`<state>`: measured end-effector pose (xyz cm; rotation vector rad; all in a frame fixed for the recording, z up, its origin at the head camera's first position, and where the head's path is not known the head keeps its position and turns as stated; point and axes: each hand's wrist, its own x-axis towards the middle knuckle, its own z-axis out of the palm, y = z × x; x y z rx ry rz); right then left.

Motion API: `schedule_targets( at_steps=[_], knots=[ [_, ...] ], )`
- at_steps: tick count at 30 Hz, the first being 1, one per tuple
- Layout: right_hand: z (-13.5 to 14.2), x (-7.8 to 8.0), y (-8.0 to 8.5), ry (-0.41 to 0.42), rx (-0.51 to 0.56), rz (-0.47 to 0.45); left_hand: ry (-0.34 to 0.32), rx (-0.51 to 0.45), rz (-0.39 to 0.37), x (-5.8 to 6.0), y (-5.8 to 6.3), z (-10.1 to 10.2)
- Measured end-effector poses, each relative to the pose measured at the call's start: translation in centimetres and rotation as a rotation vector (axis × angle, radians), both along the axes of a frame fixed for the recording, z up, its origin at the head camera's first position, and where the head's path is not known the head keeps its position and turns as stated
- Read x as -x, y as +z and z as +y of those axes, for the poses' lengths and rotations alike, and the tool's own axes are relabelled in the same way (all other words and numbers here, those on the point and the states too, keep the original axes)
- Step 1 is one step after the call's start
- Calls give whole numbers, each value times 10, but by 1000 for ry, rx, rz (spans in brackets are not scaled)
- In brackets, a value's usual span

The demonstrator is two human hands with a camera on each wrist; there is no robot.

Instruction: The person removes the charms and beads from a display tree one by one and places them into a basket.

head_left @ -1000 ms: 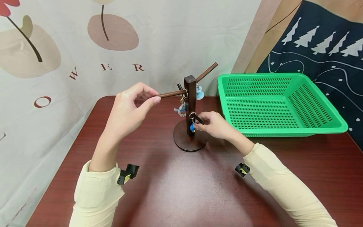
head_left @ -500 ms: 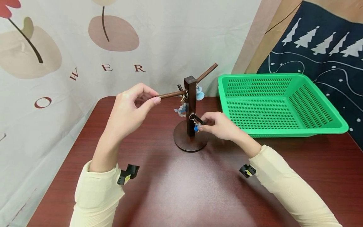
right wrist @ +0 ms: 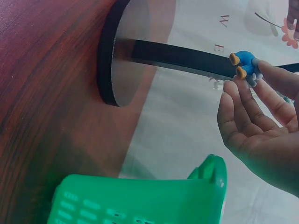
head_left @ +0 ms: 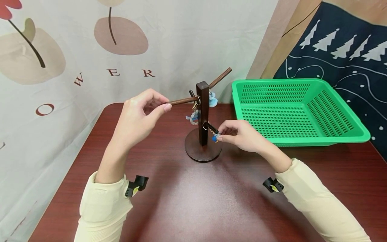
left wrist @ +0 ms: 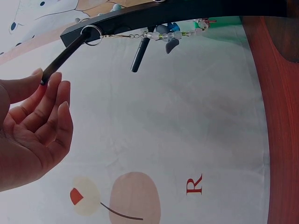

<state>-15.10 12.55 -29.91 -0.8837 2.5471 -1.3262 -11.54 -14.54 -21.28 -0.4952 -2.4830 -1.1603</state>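
Note:
A dark wooden stand (head_left: 202,114) with a round base and several pegs stands on the table. My left hand (head_left: 137,117) pinches the tip of its upper left peg (head_left: 182,100) between thumb and fingers. With thumb and fingertips, my right hand (head_left: 242,134) holds a small blue figure keychain (head_left: 215,138) with orange feet, whose ring (head_left: 206,125) is around the lower front peg (head_left: 212,127). In the right wrist view the blue figure (right wrist: 247,63) shows clearly. A beaded keychain (left wrist: 175,35) hangs by its ring from the peg that my left hand pinches.
A green perforated basket (head_left: 299,139) stands on the right of the reddish table (head_left: 169,208). Light blue charms (head_left: 213,99) hang on the stand's far side below another peg (head_left: 220,77). A printed cloth (head_left: 181,40) hangs behind.
My right hand has moved right, away from the post, drawing the blue figure outward and stretching its chain toward the peg's tip. My left hand has stayed on its peg.

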Motion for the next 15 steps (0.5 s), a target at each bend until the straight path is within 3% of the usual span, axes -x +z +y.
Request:
schedule_targets(
  at_steps=[15],
  knots=[
    [14,-10,14,22,-17,60,0,-2,1,-1,0,0]
  ],
)
